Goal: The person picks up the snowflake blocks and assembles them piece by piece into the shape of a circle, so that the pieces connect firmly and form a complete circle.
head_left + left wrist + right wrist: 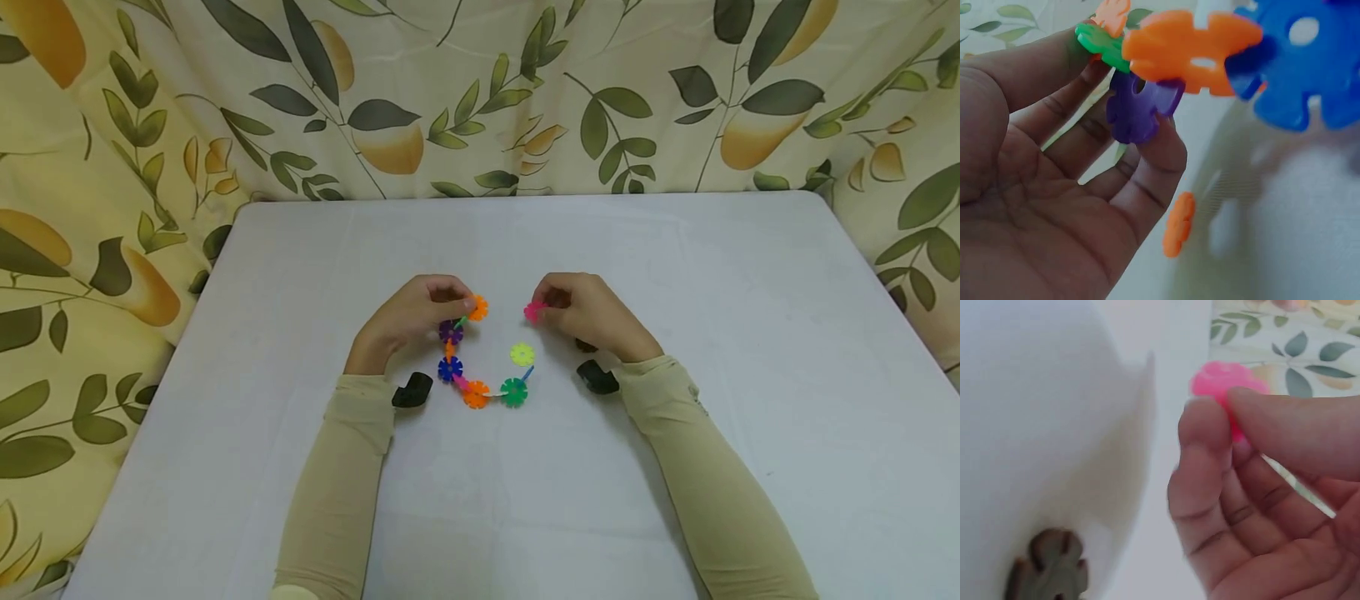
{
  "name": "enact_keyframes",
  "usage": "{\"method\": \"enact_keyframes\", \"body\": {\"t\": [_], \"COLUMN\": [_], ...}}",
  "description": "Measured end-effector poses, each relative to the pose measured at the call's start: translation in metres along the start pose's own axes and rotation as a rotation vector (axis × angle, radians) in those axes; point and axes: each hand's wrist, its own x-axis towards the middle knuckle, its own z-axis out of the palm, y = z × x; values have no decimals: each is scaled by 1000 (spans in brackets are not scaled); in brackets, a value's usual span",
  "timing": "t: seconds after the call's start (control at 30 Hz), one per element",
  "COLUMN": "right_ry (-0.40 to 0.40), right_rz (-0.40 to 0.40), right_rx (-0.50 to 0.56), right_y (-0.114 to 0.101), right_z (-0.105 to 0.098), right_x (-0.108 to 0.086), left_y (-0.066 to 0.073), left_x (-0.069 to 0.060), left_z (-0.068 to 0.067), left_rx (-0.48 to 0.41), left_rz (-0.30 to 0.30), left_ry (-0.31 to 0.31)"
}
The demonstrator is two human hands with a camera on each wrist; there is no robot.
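Note:
My left hand (416,317) pinches the orange flower disc (478,307) at one end of a chain of notched plastic discs. From there the chain curves through a green disc (1102,45), a purple disc (451,332) and a blue disc (450,370) to an orange disc (476,395) and a green disc (514,392). At the far end a small blue disc (528,374) stands on edge. Between thumb and fingertips, my right hand (588,312) holds a single pink flower disc (1225,378), apart from the chain.
Close above the chain's right end is a yellow disc (522,354); whether they join I cannot tell. A brown disc (1050,569) lies beneath the right hand. Black devices (412,390) sit by both wrists. Behind the white table (675,250) hangs a leaf-patterned curtain (480,100).

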Motion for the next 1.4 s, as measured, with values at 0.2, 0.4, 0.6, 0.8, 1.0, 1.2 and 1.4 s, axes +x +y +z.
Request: {"method": "enact_keyframes", "body": {"t": [0.2, 0.4, 0.6, 0.8, 1.0, 1.2, 1.4], "right_ry": [39, 63, 64, 72, 83, 97, 97], "right_rz": [-43, -133, -177, -181, -201, -200, -184], "right_rx": [128, 202, 182, 163, 167, 186, 215], "right_y": [-11, -18, -21, -22, -22, -23, -25], "right_z": [2, 7, 9, 10, 11, 11, 11], "right_x": [0, 0, 1, 0, 0, 0, 0], "left_y": [-2, 2, 4, 3, 5, 7, 9], "left_x": [4, 4, 4, 5, 4, 4, 5], "left_z": [5, 12, 14, 15, 16, 17, 16], "left_rx": [27, -3, -24, -36, -40, -47, -41], "left_rz": [26, 49, 70, 64, 57, 51, 52], "left_ry": [-40, -73, -88, -73, -53, -39, -22]}}
